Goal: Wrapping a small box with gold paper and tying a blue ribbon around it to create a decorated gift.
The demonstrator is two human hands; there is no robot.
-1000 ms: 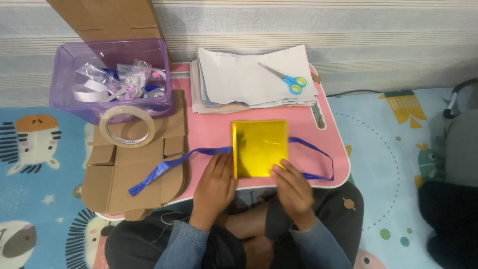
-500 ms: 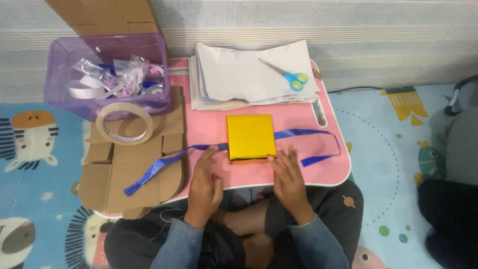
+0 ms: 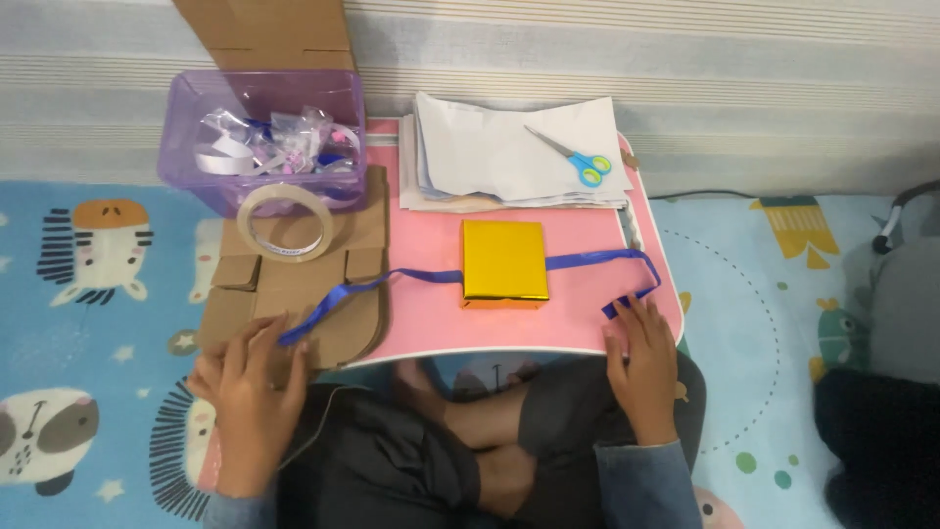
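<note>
A gold-wrapped box (image 3: pixel 504 261) lies on the pink lap table (image 3: pixel 431 323). A blue ribbon (image 3: pixel 421 275) runs under the box and out to both sides. My left hand (image 3: pixel 250 387) rests on the flat cardboard (image 3: pixel 294 284) at the left, its fingers pinching the ribbon's left end. My right hand (image 3: pixel 643 358) lies at the table's front right edge. Its fingers are spread and the fingertips touch the ribbon's folded-back right end.
A roll of clear tape (image 3: pixel 286 221) lies on the cardboard. Behind it stands a purple plastic bin (image 3: pixel 196 118) of ribbons and bits. A stack of paper (image 3: pixel 490 162) with blue-handled scissors (image 3: pixel 578 162) sits at the table's back. A dark bag (image 3: pixel 896 323) is at the right.
Both hands have let go of the gold box and moved outward, left to the ribbon's left end, right to its right end. The box now lies flat over the ribbon.
</note>
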